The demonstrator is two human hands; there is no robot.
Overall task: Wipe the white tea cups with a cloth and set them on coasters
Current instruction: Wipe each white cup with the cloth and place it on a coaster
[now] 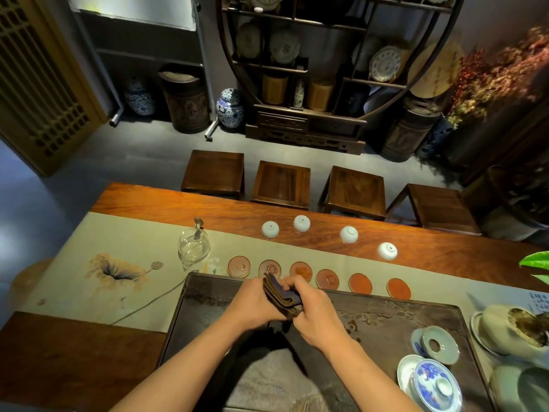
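both hands, left hand [255, 301] and right hand [312, 307], grip a folded cloth [280, 298], its long axis pointing away toward the coasters [300, 270].

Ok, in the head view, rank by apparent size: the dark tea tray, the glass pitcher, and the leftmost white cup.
1. Dark tea tray
2. Glass pitcher
3. Leftmost white cup
The cup sits farther away, so its true size is less certain.

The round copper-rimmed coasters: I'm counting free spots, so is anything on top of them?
No cup sits on the six round copper-rimmed coasters. The folded brown cloth overlaps the second from the left, hiding its near edge.
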